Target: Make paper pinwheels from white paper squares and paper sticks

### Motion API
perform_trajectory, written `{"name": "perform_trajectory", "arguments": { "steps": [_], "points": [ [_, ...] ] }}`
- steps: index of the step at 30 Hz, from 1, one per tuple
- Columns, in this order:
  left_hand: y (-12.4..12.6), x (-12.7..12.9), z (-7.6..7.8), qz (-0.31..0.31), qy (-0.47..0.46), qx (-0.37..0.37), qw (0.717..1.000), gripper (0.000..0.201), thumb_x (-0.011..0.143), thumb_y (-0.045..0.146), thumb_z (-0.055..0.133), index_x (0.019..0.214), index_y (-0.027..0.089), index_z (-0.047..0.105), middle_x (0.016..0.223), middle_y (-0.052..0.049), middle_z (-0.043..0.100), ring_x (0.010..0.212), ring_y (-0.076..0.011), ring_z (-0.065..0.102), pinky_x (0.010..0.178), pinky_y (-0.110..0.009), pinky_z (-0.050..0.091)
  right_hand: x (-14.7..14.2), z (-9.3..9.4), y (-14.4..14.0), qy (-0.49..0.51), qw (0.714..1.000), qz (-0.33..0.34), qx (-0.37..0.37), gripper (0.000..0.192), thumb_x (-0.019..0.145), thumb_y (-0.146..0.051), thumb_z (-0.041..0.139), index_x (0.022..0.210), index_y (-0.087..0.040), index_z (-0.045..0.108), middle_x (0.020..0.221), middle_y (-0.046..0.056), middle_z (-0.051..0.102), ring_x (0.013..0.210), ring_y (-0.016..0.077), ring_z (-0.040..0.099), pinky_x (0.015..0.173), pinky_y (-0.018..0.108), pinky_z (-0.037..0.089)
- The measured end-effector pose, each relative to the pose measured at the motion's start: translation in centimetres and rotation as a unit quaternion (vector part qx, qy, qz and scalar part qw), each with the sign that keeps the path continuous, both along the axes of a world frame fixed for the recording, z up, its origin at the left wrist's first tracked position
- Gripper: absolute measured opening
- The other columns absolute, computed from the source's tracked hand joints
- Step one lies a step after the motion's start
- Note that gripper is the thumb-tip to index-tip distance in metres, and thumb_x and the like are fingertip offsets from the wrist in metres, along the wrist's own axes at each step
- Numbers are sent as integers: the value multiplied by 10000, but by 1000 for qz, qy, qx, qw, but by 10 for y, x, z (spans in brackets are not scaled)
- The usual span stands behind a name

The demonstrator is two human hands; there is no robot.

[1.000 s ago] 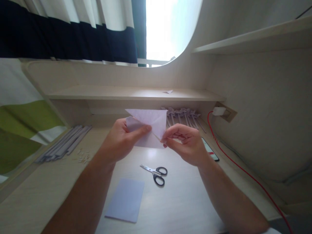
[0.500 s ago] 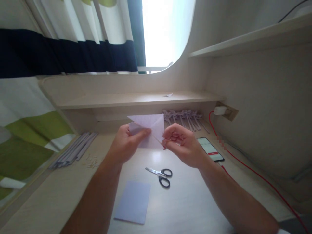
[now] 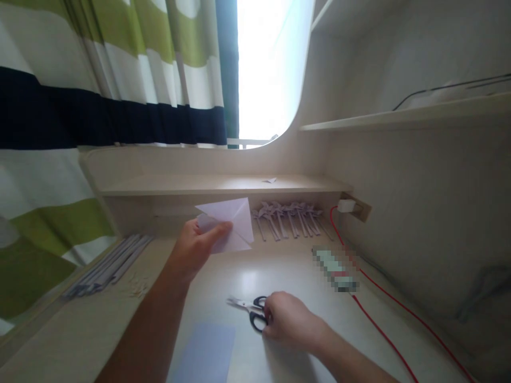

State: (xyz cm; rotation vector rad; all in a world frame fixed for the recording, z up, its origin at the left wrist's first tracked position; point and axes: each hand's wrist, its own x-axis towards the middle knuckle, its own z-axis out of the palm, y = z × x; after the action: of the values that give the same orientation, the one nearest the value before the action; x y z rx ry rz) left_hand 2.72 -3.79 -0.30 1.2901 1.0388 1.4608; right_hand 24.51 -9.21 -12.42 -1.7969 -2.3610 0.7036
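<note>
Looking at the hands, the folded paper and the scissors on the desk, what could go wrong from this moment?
1. The left hand holds the folded paper alone by one corner, in the air; it may sag or unfold.
2. The right hand is on the handles of the scissors, whose blades look slightly apart; a hasty lift could nick a finger or the blue sheet beside them.
3. The red cable lies near that arm and could snag.
</note>
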Motion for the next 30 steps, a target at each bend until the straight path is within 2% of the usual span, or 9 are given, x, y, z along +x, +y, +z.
{"name": "perform_trajectory", "arguments": {
  "steps": [2, 6, 10, 13, 17, 20, 22, 25, 30],
  "points": [
    [0, 0, 1, -4, -10, 2, 1000, 265, 648, 326, 877, 817, 141, 791, 748, -44, 775, 639, -184, 691, 602, -251, 531, -4, -5, 0, -27, 1000, 3, 6, 170, 684, -119, 666, 762, -166, 810, 757, 139, 784, 667, 275, 720, 560, 294, 362],
    [0, -5, 2, -4, -18, 2, 1000, 256, 653, 332, 889, 812, 150, 803, 745, -39, 775, 641, -176, 688, 616, -248, 537, -6, 1, 5, -49, 999, 21, 11, 158, 693, -168, 682, 803, -172, 795, 811, 147, 787, 737, 314, 742, 603, 315, 407],
    [1, -14, 4, 3, -27, 11, 1000, 251, 667, 329, 892, 819, 148, 808, 765, -42, 781, 652, -174, 686, 624, -245, 539, -17, 3, 14, -37, 998, 13, 44, 331, 807, -353, 654, 1065, -170, 754, 1061, 157, 770, 932, 331, 732, 724, 348, 469],
    [2, -21, 5, 14, -28, 21, 999, 249, 677, 329, 888, 824, 145, 808, 782, -48, 786, 664, -177, 690, 628, -246, 542, -26, -3, 23, -39, 998, 7, 52, 373, 846, -362, 632, 1124, -133, 730, 1160, 191, 736, 1006, 334, 713, 782, 356, 467],
    [2, -27, 8, 19, -31, 22, 999, 280, 663, 344, 885, 829, 133, 805, 759, -55, 781, 663, -197, 698, 618, -262, 552, -23, -9, 32, -44, 998, -1, 44, 297, 848, -229, 588, 1089, -148, 741, 1059, 155, 770, 974, 281, 719, 750, 313, 433],
    [4, -29, 10, 12, -48, 21, 999, 299, 651, 345, 890, 836, 129, 801, 761, -57, 781, 657, -203, 703, 615, -269, 560, -14, -10, 30, -49, 998, -1, 39, 246, 818, -271, 616, 1002, -178, 752, 1010, 119, 777, 908, 256, 720, 688, 297, 405],
    [6, -29, 13, -5, -55, 17, 998, 295, 665, 345, 887, 854, 134, 800, 768, -58, 781, 652, -200, 703, 611, -270, 561, -12, -8, 25, -59, 998, 3, 32, 222, 779, -316, 658, 926, -190, 766, 1015, 118, 777, 886, 264, 726, 670, 302, 400],
    [10, -26, 17, -21, -61, 10, 998, 261, 688, 327, 882, 862, 153, 796, 768, -53, 776, 642, -191, 694, 597, -262, 553, -13, -3, 21, -81, 997, 0, 15, 212, 743, -250, 647, 873, -184, 800, 972, 152, 794, 866, 302, 752, 662, 320, 416],
    [25, -18, 23, -26, -75, -7, 997, 237, 662, 303, 898, 813, 160, 783, 723, -44, 756, 605, -184, 681, 556, -249, 534, -10, 3, 31, -92, 996, -16, -14, 229, 688, -254, 676, 814, -155, 839, 838, 205, 804, 771, 347, 763, 611, 340, 446]
  ]
}}
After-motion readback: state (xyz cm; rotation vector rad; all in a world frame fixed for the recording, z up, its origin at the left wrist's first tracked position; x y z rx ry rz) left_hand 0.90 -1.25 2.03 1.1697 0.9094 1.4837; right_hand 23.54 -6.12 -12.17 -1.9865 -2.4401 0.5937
